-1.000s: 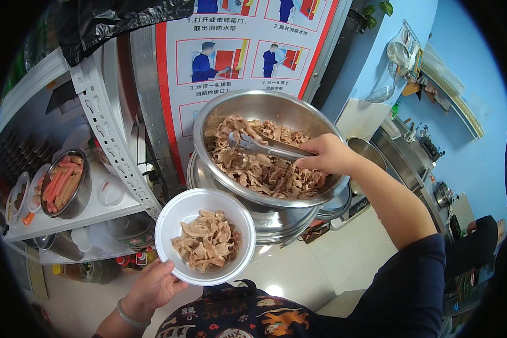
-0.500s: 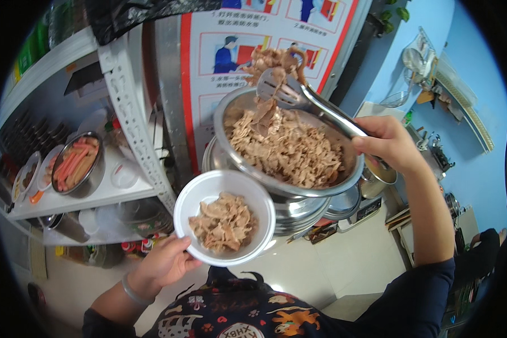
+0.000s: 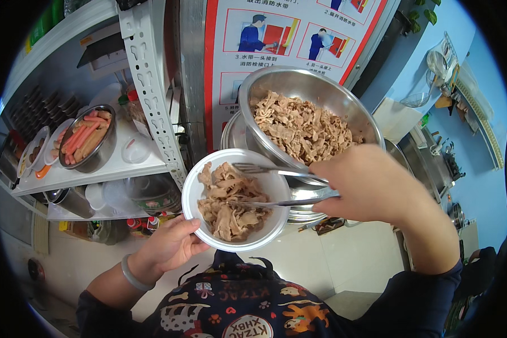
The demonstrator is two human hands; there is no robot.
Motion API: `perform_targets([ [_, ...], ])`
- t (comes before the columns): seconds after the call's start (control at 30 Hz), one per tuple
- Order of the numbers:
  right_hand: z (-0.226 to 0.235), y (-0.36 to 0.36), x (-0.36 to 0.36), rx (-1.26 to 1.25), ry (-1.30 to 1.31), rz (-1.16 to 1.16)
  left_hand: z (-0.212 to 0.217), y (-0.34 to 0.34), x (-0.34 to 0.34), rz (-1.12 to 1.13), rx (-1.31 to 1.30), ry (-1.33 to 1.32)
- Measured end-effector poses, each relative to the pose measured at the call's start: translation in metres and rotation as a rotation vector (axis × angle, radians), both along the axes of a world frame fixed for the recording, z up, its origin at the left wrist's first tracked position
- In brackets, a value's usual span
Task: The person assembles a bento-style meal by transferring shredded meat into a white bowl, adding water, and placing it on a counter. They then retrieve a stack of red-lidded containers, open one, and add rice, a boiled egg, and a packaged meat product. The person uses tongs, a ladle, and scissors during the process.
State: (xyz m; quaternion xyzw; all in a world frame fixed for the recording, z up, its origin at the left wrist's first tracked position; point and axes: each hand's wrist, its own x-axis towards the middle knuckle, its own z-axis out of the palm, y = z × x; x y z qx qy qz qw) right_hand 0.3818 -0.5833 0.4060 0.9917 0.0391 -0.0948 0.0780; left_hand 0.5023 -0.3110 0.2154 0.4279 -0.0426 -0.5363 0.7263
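Note:
My left hand (image 3: pixel 177 245) grips the near-left rim of a white plastic bowl (image 3: pixel 190 194), thumb on top. Slices of cooked meat (image 3: pixel 231 217) lie heaped inside it. My right hand (image 3: pixel 360 183) is closed round metal serving tongs (image 3: pixel 307 197), which reach leftward into the bowl with their arms apart, one near the far rim and one at the meat. Beyond the bowl sits a big steel basin (image 3: pixel 343 93), tilted toward me, holding a large pile of the same sliced meat (image 3: pixel 304 127). It rests on other stacked metal basins (image 3: pixel 236 135).
A white metal shelf (image 3: pixel 146 172) stands on the left, bearing a steel bowl of sausages (image 3: pixel 93 160) and other dishes. Behind the basin is a red-bordered poster (image 3: pixel 262 56). At the right, strainers (image 3: pixel 434 65) hang on a blue wall above a steel counter (image 3: pixel 422 158).
My right hand has brought the tongs down from above the basin into the white bowl, and the bowl's meat heap is larger. My left hand still holds the bowl.

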Motion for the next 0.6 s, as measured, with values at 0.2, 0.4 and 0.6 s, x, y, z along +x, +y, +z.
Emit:
perform_targets([
  [0.2, 0.022, 0.003, -0.012, 0.018, -0.046, 0.022, -0.006, 0.001, 0.005, 0.055, 0.029, 0.021],
  [0.4, 0.066, -0.062, -0.026, 0.03, -0.188, -0.436, -0.001, 0.001, 0.008, 0.119, -0.033, -0.005],
  [0.6, 0.02, -0.13, 0.018, 0.056, 0.141, -0.476, -0.005, -0.004, 0.011, 0.141, -0.012, -0.006],
])
